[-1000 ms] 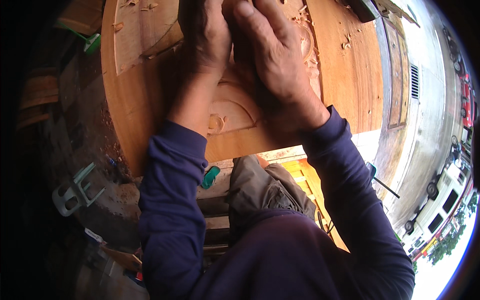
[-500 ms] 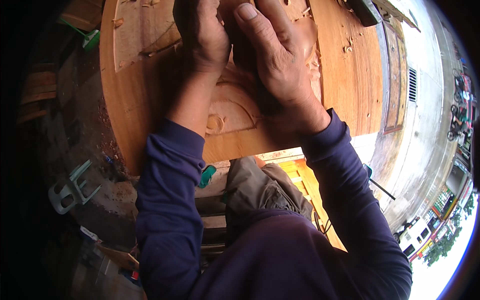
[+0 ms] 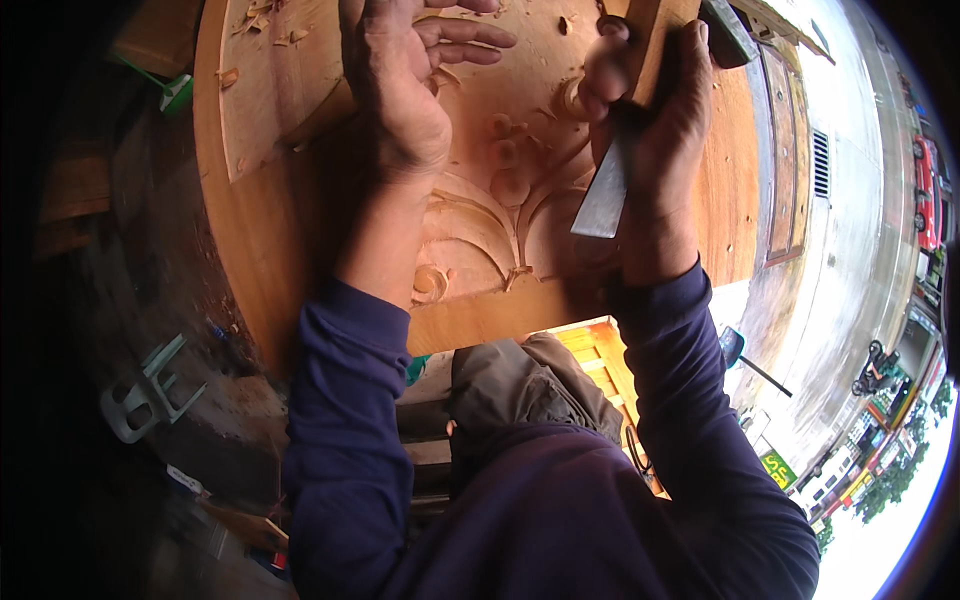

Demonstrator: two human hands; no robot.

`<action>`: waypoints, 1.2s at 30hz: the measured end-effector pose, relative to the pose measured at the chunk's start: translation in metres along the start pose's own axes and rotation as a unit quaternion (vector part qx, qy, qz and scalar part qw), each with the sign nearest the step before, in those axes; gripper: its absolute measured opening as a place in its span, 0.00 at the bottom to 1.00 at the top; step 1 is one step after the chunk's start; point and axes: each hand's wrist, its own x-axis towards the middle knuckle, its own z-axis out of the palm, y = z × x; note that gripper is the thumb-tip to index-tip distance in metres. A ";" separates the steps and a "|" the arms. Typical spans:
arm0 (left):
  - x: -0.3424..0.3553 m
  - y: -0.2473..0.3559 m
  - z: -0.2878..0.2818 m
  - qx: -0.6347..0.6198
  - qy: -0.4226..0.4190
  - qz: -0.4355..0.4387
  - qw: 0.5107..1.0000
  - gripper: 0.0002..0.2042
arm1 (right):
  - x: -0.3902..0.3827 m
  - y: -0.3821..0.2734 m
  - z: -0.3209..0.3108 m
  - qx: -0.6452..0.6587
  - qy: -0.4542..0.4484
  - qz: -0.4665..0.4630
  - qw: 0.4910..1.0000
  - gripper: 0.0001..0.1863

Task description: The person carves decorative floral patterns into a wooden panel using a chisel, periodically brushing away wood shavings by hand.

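Observation:
A wooden panel [image 3: 462, 322] with carved curls, leaves and loose shavings fills the upper middle of the view. My left hand [image 3: 410, 100] is raised over its upper left, open, fingers stretched apart and holding nothing. My right hand [image 3: 668, 135] grips a flat chisel [image 3: 602, 200] by its wooden handle at the panel's right; the steel blade points down toward me, and some fingertips are blurred.
A pale plastic chair [image 3: 145, 395] stands at lower left, a green dustpan [image 3: 177, 93] at upper left. A yellow slatted wooden piece [image 3: 595, 355] lies beside my legs. Right: a dark block [image 3: 728, 35], a pavement, a red vehicle [image 3: 928, 190] and motorbike [image 3: 870, 370].
My hands, earlier close together over the panel, have separated. My left fingers have spread, and my right hand has moved rightward, bringing the chisel blade and handle into view.

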 end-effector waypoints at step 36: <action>0.002 -0.004 -0.005 -0.049 -0.148 -0.056 0.986 0.35 | -0.037 0.039 0.029 -0.080 -0.053 0.038 0.995 0.37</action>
